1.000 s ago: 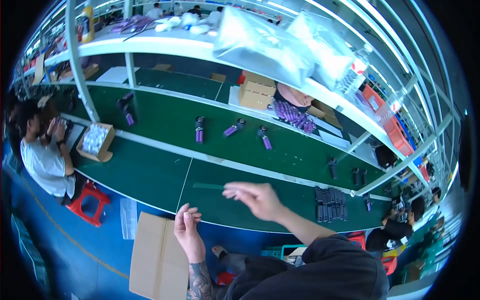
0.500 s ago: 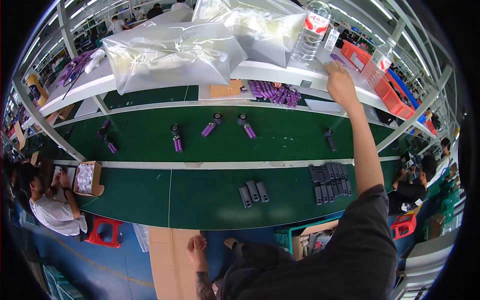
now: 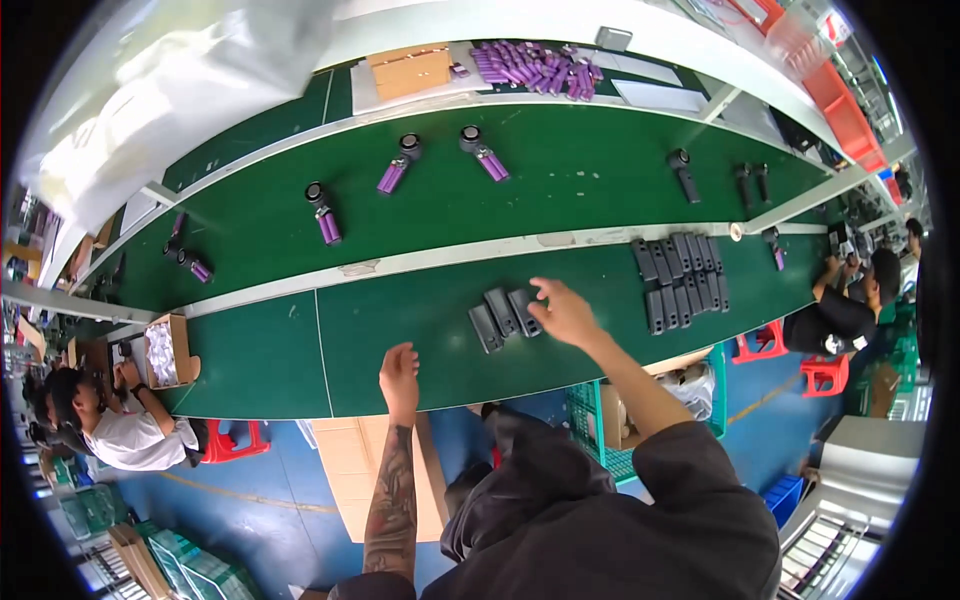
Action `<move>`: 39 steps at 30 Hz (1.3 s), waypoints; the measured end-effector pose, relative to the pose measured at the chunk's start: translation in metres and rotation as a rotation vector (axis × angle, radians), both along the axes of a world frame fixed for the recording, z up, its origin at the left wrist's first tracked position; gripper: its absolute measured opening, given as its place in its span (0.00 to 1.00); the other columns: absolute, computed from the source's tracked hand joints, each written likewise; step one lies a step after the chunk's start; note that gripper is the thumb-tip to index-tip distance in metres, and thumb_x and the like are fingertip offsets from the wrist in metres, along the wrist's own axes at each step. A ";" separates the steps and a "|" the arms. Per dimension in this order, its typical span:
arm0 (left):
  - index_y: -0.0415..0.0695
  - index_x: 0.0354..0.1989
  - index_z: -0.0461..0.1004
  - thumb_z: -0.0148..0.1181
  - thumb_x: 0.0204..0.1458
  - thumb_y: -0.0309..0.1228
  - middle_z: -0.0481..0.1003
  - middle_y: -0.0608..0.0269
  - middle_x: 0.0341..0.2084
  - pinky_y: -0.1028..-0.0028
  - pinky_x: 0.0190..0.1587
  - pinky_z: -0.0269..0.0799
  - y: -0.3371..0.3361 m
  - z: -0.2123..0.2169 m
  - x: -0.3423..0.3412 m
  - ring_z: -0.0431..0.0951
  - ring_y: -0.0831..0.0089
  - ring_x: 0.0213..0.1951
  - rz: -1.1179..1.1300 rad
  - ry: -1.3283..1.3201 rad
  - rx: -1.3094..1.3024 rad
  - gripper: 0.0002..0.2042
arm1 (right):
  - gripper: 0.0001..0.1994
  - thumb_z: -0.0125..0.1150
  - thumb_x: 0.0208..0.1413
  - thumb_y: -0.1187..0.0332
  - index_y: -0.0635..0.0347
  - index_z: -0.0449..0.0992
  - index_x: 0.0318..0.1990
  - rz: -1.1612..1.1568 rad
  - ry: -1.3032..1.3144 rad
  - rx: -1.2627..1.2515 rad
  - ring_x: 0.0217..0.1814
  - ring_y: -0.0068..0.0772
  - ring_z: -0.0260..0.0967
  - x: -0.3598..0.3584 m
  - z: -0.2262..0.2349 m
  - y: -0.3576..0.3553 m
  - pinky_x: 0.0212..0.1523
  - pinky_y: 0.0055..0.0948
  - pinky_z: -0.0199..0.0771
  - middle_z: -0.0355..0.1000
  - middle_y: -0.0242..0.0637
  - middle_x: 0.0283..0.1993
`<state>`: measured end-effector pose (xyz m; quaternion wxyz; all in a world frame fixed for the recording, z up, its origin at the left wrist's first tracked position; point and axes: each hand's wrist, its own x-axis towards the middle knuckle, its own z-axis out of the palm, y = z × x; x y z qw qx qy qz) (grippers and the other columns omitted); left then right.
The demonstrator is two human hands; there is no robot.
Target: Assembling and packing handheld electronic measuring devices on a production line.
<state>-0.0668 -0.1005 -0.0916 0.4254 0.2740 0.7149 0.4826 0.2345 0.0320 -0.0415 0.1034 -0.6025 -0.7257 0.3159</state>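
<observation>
Three dark grey plastic casings (image 3: 486, 328) lie side by side on the green work surface in front of me. My right hand (image 3: 566, 315) is over the right end of this group, thumb and forefinger apart beside the rightmost casing (image 3: 522, 312); whether it touches that casing I cannot tell. Its fingers are open and nothing shows in them. Near the front edge of the surface, my left hand (image 3: 400, 384) is raised with loosely bent fingers, open and holding nothing. Further right, several more dark casings (image 3: 680, 272) lie in two packed rows.
On the green belt beyond are dark round-headed devices with purple cells (image 3: 326, 220). A pile of purple cells (image 3: 540, 68) lies under the shelf. A white box (image 3: 165, 352) sits left near a co-worker. A teal crate (image 3: 610, 440) stands below the front edge.
My right hand has come down from the upper shelf to the three casings. My left hand has risen to the table's front edge. The view has tipped downward, and the belt's devices have shifted.
</observation>
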 end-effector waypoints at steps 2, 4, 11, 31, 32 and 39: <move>0.42 0.46 0.76 0.51 0.60 0.29 0.78 0.63 0.31 0.76 0.35 0.72 0.036 -0.008 0.008 0.75 0.73 0.30 -0.099 0.082 0.004 0.10 | 0.25 0.60 0.57 0.59 0.52 0.67 0.62 -0.020 -0.126 0.076 0.43 0.40 0.74 -0.012 -0.046 -0.022 0.43 0.38 0.75 0.71 0.40 0.49; 0.43 0.48 0.75 0.53 0.59 0.28 0.78 0.61 0.32 0.75 0.36 0.72 0.064 -0.019 0.007 0.75 0.71 0.30 -0.165 0.213 0.067 0.11 | 0.26 0.60 0.57 0.58 0.52 0.67 0.62 -0.072 -0.107 0.095 0.46 0.42 0.73 -0.033 -0.066 -0.035 0.46 0.39 0.75 0.70 0.40 0.49; 0.46 0.59 0.67 0.59 0.55 0.32 0.71 0.57 0.43 0.65 0.47 0.71 0.134 -0.054 0.037 0.72 0.62 0.41 -0.379 0.622 0.111 0.22 | 0.27 0.61 0.56 0.56 0.54 0.66 0.62 -0.203 0.055 0.040 0.47 0.45 0.70 -0.026 -0.067 -0.037 0.46 0.39 0.74 0.68 0.39 0.47; 0.40 0.65 0.57 0.54 0.53 0.64 0.62 0.49 0.53 0.50 0.52 0.57 0.344 -0.082 0.099 0.63 0.50 0.49 -0.140 0.863 0.057 0.42 | 0.25 0.56 0.57 0.58 0.50 0.68 0.62 0.114 -0.123 0.372 0.44 0.41 0.67 -0.023 -0.066 -0.042 0.43 0.36 0.69 0.68 0.38 0.47; 0.39 0.65 0.57 0.55 0.50 0.66 0.61 0.49 0.55 0.49 0.53 0.57 0.351 -0.085 0.112 0.63 0.48 0.50 -0.151 0.875 0.006 0.46 | 0.25 0.55 0.57 0.59 0.50 0.67 0.63 0.121 -0.116 0.337 0.45 0.41 0.67 -0.028 -0.061 -0.050 0.44 0.35 0.69 0.68 0.38 0.48; 0.37 0.55 0.63 0.61 0.47 0.54 0.71 0.49 0.43 0.56 0.46 0.68 0.408 -0.077 0.057 0.73 0.54 0.41 -0.278 0.903 -0.052 0.36 | 0.26 0.57 0.56 0.60 0.56 0.67 0.62 0.125 -0.065 0.467 0.44 0.40 0.66 -0.068 -0.052 -0.046 0.44 0.34 0.67 0.67 0.38 0.48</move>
